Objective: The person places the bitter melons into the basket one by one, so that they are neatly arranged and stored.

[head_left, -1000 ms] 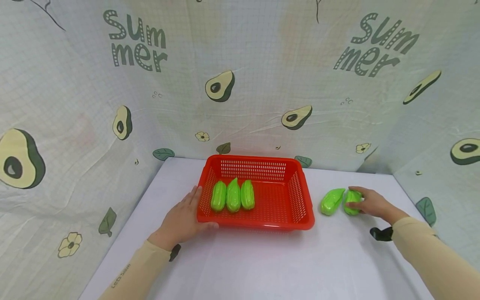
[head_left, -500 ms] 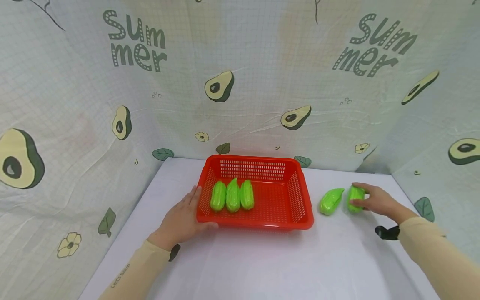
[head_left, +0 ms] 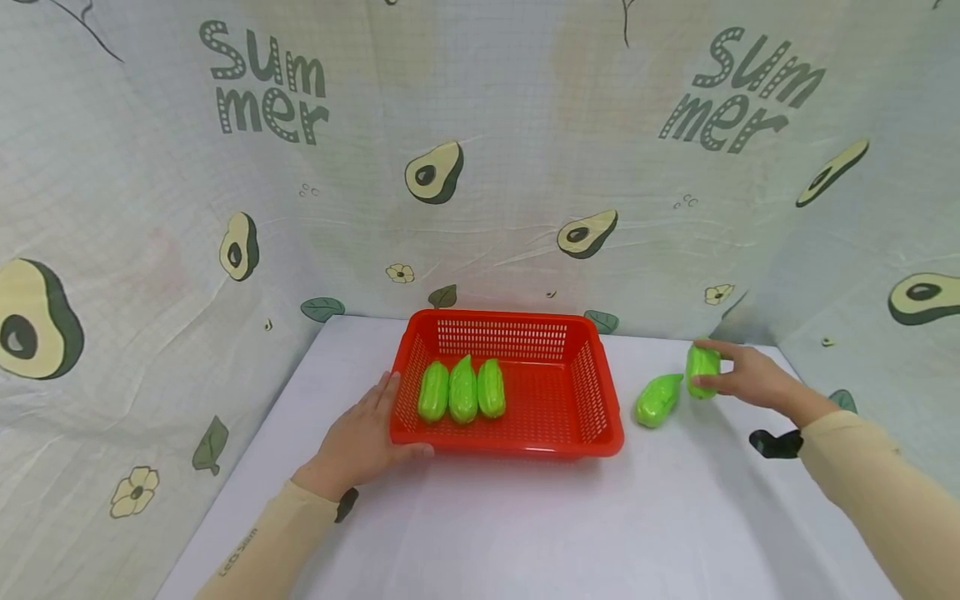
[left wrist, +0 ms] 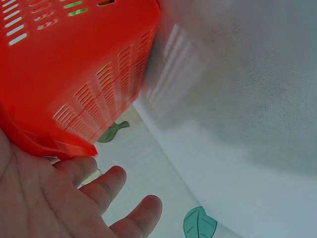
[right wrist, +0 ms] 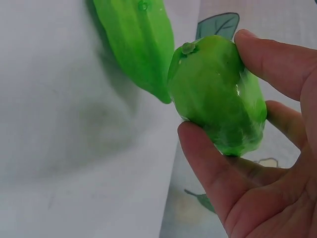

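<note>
Right of the basket (head_left: 510,447) | I see the right hand (head_left: 757,379) pinching a green vegetable (head_left: 703,371), just lifted off the tabletop (head_left: 525,533) | leaves one loose vegetable (head_left: 657,402) there, three basketed vegetables (head_left: 462,390) | left hand (head_left: 360,446) touching basket's side, fingers extended

From my end I can see a pale cloth (head_left: 510,167) behind the white counter (head_left: 480,525) and along both its sides, printed with avocado halves (head_left: 441,172), green leaves (head_left: 322,309), yellowish flowers (head_left: 135,492) and, twice, the lettering "summer" (head_left: 279,114).
</note>
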The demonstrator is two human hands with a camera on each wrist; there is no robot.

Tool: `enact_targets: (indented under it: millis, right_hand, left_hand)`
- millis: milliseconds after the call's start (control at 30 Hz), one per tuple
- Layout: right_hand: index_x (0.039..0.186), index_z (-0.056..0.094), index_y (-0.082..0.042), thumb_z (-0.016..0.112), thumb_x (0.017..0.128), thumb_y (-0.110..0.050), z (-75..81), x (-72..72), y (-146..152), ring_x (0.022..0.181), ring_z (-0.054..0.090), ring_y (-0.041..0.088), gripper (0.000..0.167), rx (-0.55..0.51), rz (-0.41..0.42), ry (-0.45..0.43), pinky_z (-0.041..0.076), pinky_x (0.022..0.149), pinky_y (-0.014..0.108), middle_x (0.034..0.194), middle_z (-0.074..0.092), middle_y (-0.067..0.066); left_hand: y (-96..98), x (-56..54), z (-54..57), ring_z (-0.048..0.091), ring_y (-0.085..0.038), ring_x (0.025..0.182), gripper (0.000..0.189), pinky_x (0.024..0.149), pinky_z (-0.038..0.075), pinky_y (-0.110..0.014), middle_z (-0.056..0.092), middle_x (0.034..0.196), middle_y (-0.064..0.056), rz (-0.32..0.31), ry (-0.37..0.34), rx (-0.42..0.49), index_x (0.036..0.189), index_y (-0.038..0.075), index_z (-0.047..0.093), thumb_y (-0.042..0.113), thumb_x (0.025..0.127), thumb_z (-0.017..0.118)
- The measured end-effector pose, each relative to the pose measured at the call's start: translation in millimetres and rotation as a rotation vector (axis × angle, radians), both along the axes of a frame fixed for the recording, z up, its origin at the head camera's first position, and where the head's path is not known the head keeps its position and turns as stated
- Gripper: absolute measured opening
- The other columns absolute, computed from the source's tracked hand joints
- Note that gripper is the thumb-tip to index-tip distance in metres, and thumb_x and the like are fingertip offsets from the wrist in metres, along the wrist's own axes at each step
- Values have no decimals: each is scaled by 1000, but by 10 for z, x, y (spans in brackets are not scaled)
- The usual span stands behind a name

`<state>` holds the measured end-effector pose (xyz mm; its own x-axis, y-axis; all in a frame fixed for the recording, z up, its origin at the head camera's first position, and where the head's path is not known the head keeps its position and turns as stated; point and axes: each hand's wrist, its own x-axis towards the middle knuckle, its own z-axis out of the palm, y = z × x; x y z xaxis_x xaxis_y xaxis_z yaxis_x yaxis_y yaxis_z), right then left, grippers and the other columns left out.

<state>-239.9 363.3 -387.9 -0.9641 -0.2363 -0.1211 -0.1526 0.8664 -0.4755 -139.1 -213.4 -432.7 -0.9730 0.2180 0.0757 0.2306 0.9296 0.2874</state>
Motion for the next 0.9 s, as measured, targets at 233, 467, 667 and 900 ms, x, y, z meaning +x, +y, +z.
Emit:
enact_targets:
  millis: [233, 467, 667, 900]
  right_hand:
    - [154, 32, -1, 74, 89, -46, 255, -92, -243, 109, 56, 48, 89, 0, 23, 15, 53, 82, 58, 138, 42, 36]
    - [156, 29, -5, 75, 90, -42, 499, -195, -555, 110, 58, 45, 88, -27, 41, -6, 52, 85, 60, 133, 51, 29]
    - [155, 35, -9, 76, 89, -36, 689, -278, -868, 93, 59, 30, 82, -19, 97, 34, 52, 73, 41, 117, 62, 19]
    - [154, 38, -10, 78, 89, -26, 723, -360, -1286, 86, 63, 27, 78, -71, 168, 17, 55, 70, 36, 116, 61, 16]
  left_hand:
    - [-6, -4, 0, 31, -43, 142, 129, 107, 39, -55, 23, 161, -22, -1, 9, -2, 157, -1, 17, 82, 72, 64]
    - [-16, -14, -17, 30, -42, 142, 130, 107, 39, -54, 22, 161, -21, -4, 10, -10, 158, -1, 16, 85, 71, 61]
    - [-16, -8, -17, 30, -42, 143, 131, 107, 39, -55, 22, 161, -21, -3, 6, -12, 158, -1, 16, 86, 71, 59]
    - [-9, -8, -6, 30, -42, 143, 131, 106, 39, -55, 22, 161, -21, -4, -5, -18, 158, -1, 16, 86, 71, 59]
